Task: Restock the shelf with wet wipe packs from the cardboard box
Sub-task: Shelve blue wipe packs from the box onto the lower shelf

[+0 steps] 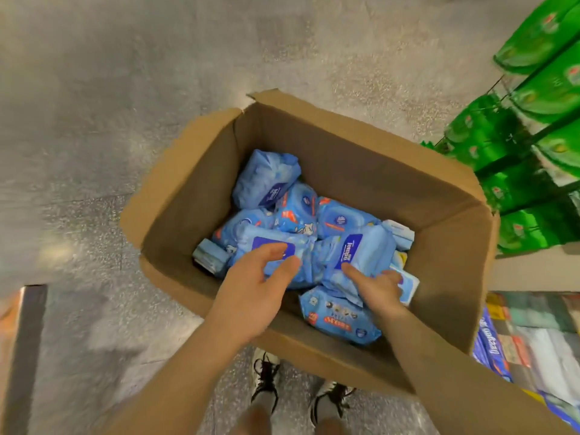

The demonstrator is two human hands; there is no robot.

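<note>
Head view: the pick-up step was judged under way. Inside the cardboard box [314,146], one wet wipe pack [270,249] was pinched by the left hand [251,296], another pack [361,255] by the right hand [379,287]. Lifting toward the shelf [533,277] was judged next.

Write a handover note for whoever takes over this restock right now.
Left hand: inside the cardboard box, fingers curled on a blue wipe pack; grip looks taken, not lifted.
Right hand: also in the box, fingers curled on the adjoining pack.
Box: open on the floor at the feet, still holding a loose pile of blue packs.
Shelf: a lower shelf shows at right with stock on it; green packs sit above.
Done: cannot tell how many packs are shelved.
Left: lift these two, shelve them, then empty the box.
</note>
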